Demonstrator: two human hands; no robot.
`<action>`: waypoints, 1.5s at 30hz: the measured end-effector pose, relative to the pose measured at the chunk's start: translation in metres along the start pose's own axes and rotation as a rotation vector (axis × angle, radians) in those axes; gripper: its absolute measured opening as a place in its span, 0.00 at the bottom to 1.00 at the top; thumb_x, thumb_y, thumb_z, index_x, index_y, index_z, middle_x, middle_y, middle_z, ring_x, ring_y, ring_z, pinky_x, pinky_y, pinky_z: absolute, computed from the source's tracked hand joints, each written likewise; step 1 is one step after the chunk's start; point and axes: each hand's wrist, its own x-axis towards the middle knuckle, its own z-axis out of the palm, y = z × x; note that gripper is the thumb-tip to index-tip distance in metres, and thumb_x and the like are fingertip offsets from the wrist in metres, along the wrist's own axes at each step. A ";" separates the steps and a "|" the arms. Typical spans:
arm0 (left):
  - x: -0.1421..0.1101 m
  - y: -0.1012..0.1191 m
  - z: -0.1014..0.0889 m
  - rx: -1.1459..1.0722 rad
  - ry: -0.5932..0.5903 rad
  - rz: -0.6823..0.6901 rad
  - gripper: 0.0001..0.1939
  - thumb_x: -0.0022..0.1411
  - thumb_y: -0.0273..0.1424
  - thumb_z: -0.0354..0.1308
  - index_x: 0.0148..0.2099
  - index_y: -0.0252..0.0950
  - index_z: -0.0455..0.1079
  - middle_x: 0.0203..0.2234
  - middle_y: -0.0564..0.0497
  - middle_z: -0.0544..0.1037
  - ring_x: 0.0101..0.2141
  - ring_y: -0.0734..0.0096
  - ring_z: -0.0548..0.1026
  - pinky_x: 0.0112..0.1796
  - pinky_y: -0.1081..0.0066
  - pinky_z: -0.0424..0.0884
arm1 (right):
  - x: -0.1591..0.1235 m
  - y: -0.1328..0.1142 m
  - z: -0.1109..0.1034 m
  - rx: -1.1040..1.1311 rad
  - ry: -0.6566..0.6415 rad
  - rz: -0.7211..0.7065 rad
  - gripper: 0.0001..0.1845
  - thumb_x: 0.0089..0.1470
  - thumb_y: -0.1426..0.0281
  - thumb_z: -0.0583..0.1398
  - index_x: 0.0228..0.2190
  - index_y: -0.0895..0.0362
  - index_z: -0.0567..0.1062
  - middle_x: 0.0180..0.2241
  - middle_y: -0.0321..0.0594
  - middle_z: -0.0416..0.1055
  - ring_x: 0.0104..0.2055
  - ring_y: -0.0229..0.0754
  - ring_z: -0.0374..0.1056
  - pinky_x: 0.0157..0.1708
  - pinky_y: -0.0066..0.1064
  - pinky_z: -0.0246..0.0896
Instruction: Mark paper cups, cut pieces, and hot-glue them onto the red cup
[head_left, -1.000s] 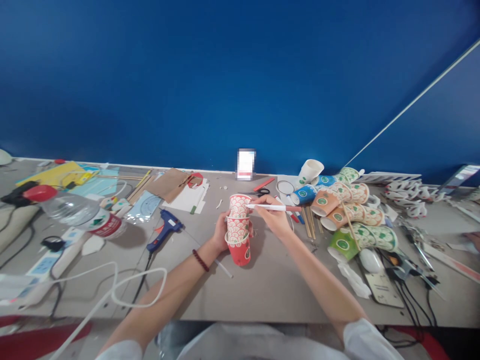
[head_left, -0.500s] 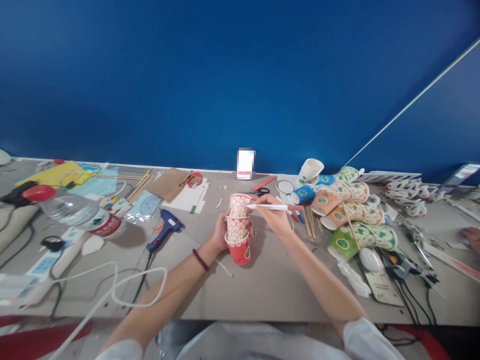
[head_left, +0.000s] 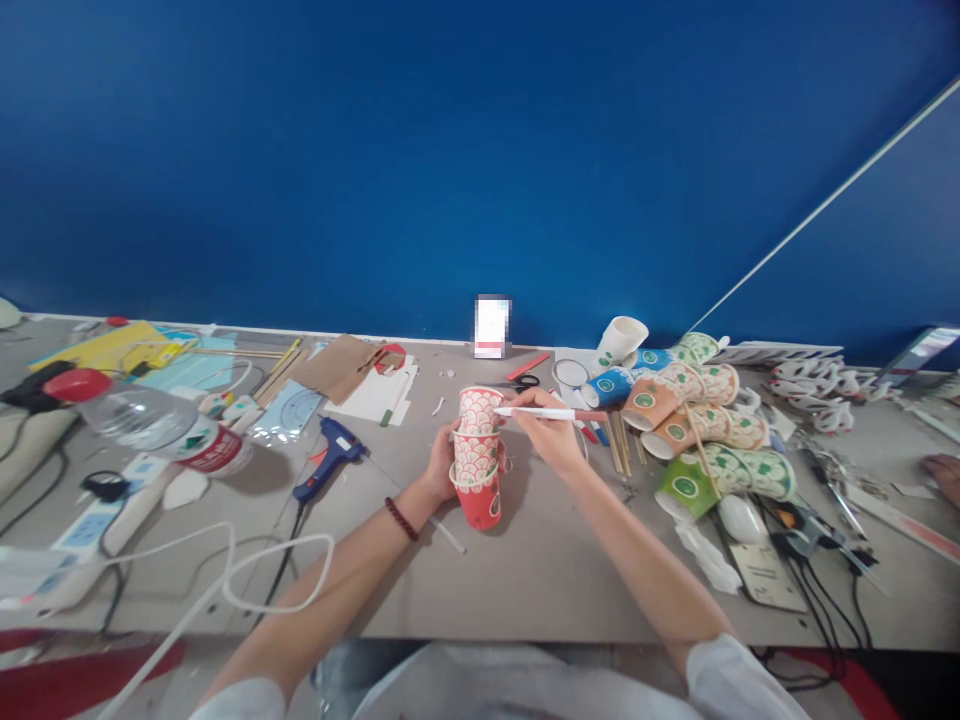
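A stack of red-and-white paper cups stands upright in front of me, one nested in another, with a scale pattern on the upper cups and a red lower cup. My left hand is wrapped round the stack from the left; some of its fingers are hidden behind it. In my right hand is a white marker pen with a red end, lying nearly level. Its tip meets, or nearly meets, the right side of the top cup; I cannot tell whether they touch.
Paper cups in green, orange and blue lie on the right. To the left are a blue glue gun, a water bottle and a power strip. Scissors and a phone sit behind the stack. Another person's hand shows far right.
My hands, the cup stack and the pen stay almost in place. At the far right edge, another person's hand has moved slightly into view.
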 end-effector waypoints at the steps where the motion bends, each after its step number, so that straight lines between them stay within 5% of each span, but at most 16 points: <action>1: 0.000 0.000 0.000 0.004 0.000 0.003 0.29 0.55 0.48 0.48 0.46 0.29 0.70 0.27 0.43 0.76 0.27 0.59 0.74 0.35 0.61 0.66 | 0.000 0.000 0.000 -0.006 -0.004 0.002 0.02 0.43 0.69 0.60 0.22 0.53 0.71 0.27 0.36 0.74 0.44 0.49 0.72 0.44 0.42 0.66; 6: 0.000 0.000 0.003 0.015 -0.007 0.014 0.26 0.55 0.47 0.48 0.40 0.29 0.71 0.26 0.43 0.75 0.26 0.59 0.73 0.34 0.61 0.66 | 0.001 0.001 -0.002 -0.016 -0.023 -0.003 0.03 0.40 0.69 0.60 0.19 0.48 0.73 0.26 0.41 0.75 0.49 0.53 0.70 0.44 0.44 0.63; 15: 0.000 0.000 -0.002 0.010 -0.032 0.006 0.30 0.55 0.47 0.48 0.50 0.28 0.69 0.26 0.43 0.76 0.27 0.59 0.74 0.35 0.62 0.65 | 0.003 0.004 -0.003 0.040 0.005 -0.035 0.05 0.41 0.69 0.61 0.20 0.44 0.74 0.28 0.43 0.75 0.49 0.54 0.70 0.41 0.46 0.64; 32: 0.001 -0.001 -0.004 -0.004 -0.034 0.004 0.27 0.56 0.48 0.48 0.42 0.29 0.72 0.26 0.42 0.75 0.27 0.58 0.73 0.35 0.61 0.66 | -0.002 0.002 -0.001 0.002 -0.005 0.011 0.02 0.42 0.70 0.59 0.20 0.52 0.71 0.26 0.36 0.73 0.49 0.52 0.69 0.46 0.43 0.63; 38: 0.000 0.001 0.001 -0.009 0.002 -0.007 0.32 0.56 0.47 0.47 0.51 0.26 0.68 0.27 0.42 0.75 0.26 0.59 0.73 0.34 0.62 0.66 | 0.003 0.009 -0.006 0.057 0.046 0.009 0.05 0.43 0.66 0.60 0.20 0.43 0.73 0.29 0.37 0.76 0.43 0.48 0.72 0.43 0.41 0.62; 45: -0.001 0.002 0.001 -0.066 0.058 -0.003 0.30 0.55 0.46 0.49 0.50 0.26 0.69 0.29 0.42 0.75 0.27 0.58 0.74 0.35 0.60 0.67 | 0.005 0.016 -0.008 -0.025 0.077 0.009 0.05 0.45 0.65 0.58 0.24 0.52 0.72 0.30 0.34 0.75 0.37 0.44 0.70 0.41 0.37 0.64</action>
